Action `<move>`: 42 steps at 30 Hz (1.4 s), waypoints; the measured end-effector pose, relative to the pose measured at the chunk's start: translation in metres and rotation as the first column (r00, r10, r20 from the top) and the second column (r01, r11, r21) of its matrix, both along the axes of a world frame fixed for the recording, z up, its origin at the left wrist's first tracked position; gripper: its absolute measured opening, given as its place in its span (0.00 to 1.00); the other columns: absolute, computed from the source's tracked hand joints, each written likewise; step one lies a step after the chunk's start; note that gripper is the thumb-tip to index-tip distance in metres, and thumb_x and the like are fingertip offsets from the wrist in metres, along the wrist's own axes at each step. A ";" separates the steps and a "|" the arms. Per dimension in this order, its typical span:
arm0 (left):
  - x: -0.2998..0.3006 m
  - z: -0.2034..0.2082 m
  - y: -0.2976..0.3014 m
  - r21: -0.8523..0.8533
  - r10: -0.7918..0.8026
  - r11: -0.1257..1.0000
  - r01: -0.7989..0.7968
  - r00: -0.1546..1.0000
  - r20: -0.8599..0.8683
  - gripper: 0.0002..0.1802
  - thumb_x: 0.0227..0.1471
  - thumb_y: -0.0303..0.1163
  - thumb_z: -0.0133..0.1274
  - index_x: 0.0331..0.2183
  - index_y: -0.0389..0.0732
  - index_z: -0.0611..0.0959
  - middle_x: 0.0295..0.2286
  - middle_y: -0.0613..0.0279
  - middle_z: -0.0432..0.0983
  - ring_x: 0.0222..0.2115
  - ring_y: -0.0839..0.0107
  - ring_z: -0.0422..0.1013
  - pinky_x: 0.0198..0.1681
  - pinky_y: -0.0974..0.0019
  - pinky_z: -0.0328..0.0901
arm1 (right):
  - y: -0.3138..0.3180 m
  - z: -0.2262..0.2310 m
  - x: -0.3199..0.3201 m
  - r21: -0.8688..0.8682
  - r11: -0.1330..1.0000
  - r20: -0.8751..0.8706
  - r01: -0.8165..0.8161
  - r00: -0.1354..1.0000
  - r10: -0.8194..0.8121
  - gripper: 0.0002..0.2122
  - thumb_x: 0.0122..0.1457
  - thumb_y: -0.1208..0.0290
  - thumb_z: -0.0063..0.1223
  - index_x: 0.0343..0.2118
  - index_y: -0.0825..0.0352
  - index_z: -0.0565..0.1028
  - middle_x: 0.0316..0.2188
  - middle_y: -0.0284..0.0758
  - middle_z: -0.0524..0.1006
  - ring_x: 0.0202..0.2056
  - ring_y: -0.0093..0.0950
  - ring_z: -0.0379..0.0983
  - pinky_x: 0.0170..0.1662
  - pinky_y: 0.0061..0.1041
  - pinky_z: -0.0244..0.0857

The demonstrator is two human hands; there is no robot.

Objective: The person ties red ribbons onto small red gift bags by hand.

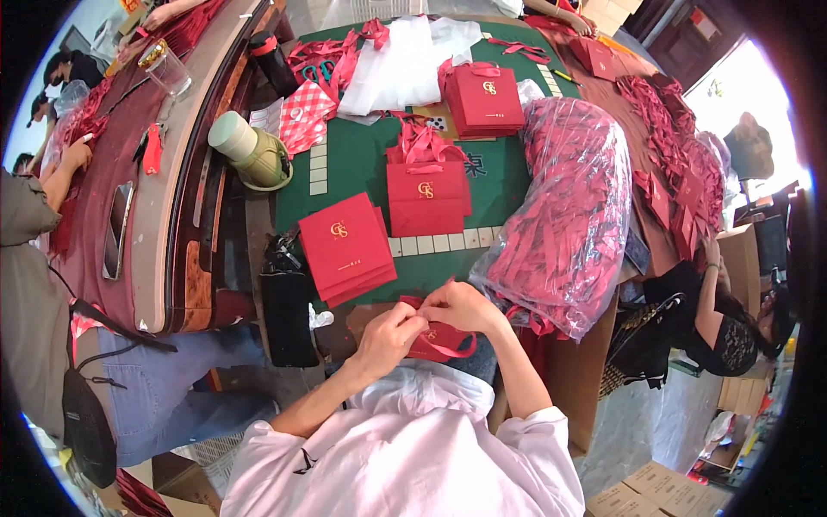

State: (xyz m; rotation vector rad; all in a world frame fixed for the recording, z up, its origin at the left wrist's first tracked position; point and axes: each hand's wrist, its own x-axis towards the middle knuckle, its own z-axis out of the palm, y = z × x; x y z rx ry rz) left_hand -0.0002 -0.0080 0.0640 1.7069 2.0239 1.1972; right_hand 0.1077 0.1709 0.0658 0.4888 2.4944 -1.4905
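Close to my body, my left hand (389, 339) and my right hand (458, 308) meet over a small red paper gift bag (431, 343). Fingers of both hands are pinched together at its upper edge, on its red ribbon handle (468, 347). A loop of that ribbon hangs below my right hand; the fingertips hide the exact grip. Ahead to the left lies a stack of flat red bags (345, 258). Beyond my hands are red bags with ribbons attached (426, 202). A clear plastic sack full of red ribbons (560, 215) lies to the right.
The green mahjong table (345, 185) also carries another red bag stack (487, 103), white plastic sheeting (401, 69) and a row of tiles (444, 243). A green thermos cup (258, 155) stands at its left edge. Co-workers sit left and right; a cardboard box (581, 379) is beside me.
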 end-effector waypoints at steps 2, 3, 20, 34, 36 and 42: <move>-0.002 -0.007 -0.001 0.016 -0.047 0.999 0.049 0.996 -0.079 0.04 0.48 0.25 0.60 0.30 0.40 0.83 0.28 0.61 0.71 0.27 0.62 0.73 0.30 0.62 0.70 | -0.002 -0.002 -0.004 -0.017 1.000 -0.008 0.007 1.000 -0.007 0.09 0.55 0.67 0.58 0.32 0.67 0.83 0.26 0.41 0.81 0.28 0.34 0.79 0.36 0.31 0.71; -0.001 -0.006 -0.001 0.017 -0.050 0.999 0.051 0.996 -0.079 0.04 0.48 0.25 0.60 0.30 0.40 0.83 0.28 0.61 0.71 0.27 0.62 0.73 0.30 0.62 0.70 | -0.003 -0.005 -0.006 -0.035 0.999 -0.014 0.014 1.000 -0.014 0.09 0.53 0.67 0.59 0.30 0.67 0.83 0.24 0.41 0.81 0.27 0.34 0.79 0.35 0.31 0.71; -0.005 -0.048 0.007 -0.278 0.176 0.954 -0.112 0.960 0.219 0.08 0.49 0.28 0.60 0.31 0.38 0.77 0.30 0.54 0.71 0.28 0.51 0.74 0.31 0.54 0.69 | 0.000 -0.038 -0.007 0.334 0.735 -0.318 0.589 0.805 -0.501 0.12 0.55 0.63 0.61 0.28 0.68 0.78 0.25 0.45 0.79 0.29 0.47 0.76 0.32 0.43 0.69; -0.003 -0.061 0.040 -0.307 0.243 0.911 -0.274 0.961 -0.135 0.11 0.51 0.30 0.59 0.35 0.39 0.74 0.28 0.50 0.75 0.30 0.51 0.75 0.30 0.52 0.69 | -0.028 -0.073 -0.010 0.250 0.739 -0.399 0.625 0.762 -0.510 0.06 0.52 0.75 0.60 0.30 0.69 0.74 0.25 0.41 0.78 0.27 0.35 0.78 0.30 0.32 0.71; -0.002 -0.064 0.042 -0.310 0.256 0.911 -0.274 0.962 -0.097 0.11 0.51 0.30 0.59 0.34 0.39 0.75 0.28 0.51 0.75 0.29 0.51 0.75 0.30 0.52 0.69 | -0.027 -0.069 -0.005 0.142 0.758 -0.327 0.637 0.753 -0.572 0.06 0.54 0.75 0.59 0.31 0.70 0.74 0.25 0.40 0.79 0.27 0.32 0.78 0.31 0.29 0.71; 0.004 -0.061 0.044 -0.211 0.285 0.939 -0.271 0.958 0.041 0.08 0.51 0.30 0.58 0.31 0.40 0.76 0.26 0.55 0.76 0.28 0.52 0.74 0.31 0.53 0.68 | -0.024 -0.080 0.007 -0.247 0.758 -0.219 0.604 0.727 -0.651 0.09 0.59 0.77 0.55 0.41 0.73 0.75 0.31 0.36 0.79 0.30 0.22 0.76 0.34 0.22 0.71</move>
